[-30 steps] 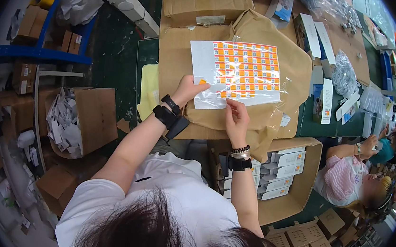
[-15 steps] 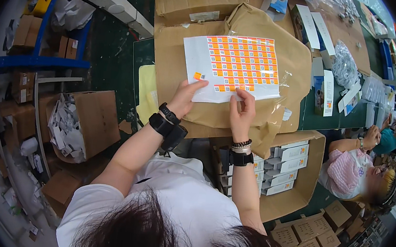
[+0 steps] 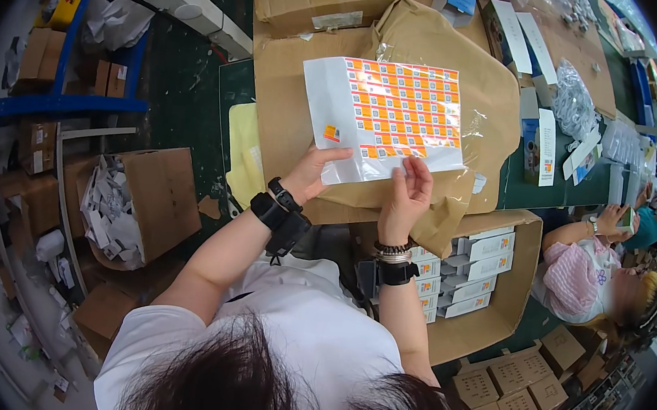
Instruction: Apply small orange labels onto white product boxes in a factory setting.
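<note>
A white sheet of orange-and-red stickers (image 3: 401,105) lies tilted over brown wrapping paper, its left strip bare except for one loose-set orange sticker (image 3: 331,133). My left hand (image 3: 312,173) grips the sheet's lower left edge, thumb on top. My right hand (image 3: 408,201) is at the lower edge, below the last, shorter row of stickers. Its thumb and fingertips are pinched together on the sheet's edge; whether a single sticker is between them is too small to tell.
Brown wrapping paper (image 3: 485,101) and a cardboard box (image 3: 328,3) cover the table ahead. An open carton (image 3: 513,302) of white boxes stands at my right, another carton (image 3: 162,205) at my left. Slim white boxes (image 3: 545,147) lie to the right. A co-worker (image 3: 579,276) sits beyond.
The sheet has tilted, its lower left corner coming nearer to me. My right hand has drawn down slightly from the bottom sticker row, with the fingers more curled. My left hand has shifted a little.
</note>
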A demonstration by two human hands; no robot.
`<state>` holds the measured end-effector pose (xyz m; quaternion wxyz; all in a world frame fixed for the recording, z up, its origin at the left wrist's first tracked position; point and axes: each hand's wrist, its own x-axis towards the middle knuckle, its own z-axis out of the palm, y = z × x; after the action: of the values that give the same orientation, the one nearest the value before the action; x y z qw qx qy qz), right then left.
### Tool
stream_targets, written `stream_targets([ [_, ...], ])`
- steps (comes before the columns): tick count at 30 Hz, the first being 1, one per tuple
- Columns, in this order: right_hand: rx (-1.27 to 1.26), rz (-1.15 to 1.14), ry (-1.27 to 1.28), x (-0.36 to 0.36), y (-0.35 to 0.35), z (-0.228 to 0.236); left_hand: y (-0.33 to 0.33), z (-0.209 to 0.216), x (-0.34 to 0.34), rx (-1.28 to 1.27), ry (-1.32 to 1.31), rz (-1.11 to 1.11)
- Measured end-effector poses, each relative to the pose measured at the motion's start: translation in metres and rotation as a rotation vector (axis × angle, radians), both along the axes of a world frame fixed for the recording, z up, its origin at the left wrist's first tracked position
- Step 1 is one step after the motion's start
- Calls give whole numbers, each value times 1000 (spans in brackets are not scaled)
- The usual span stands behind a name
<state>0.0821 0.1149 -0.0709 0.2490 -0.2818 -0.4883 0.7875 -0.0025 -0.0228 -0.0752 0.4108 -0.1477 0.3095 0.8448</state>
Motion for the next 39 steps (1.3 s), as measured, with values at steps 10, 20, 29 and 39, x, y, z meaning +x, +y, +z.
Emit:
stream_targets([
  [10,-76,-141,59,-9,-8,28,5,12,5,3,111,21],
  [20,772,47,-164,9,18,95,-2,50,8,4,339,-30],
  [29,1109,291,-70,3,15,106,-6,59,18,32,528,-95],
  [39,894,281,17,3,17,104,-14,63,11,-124,722,-185],
])
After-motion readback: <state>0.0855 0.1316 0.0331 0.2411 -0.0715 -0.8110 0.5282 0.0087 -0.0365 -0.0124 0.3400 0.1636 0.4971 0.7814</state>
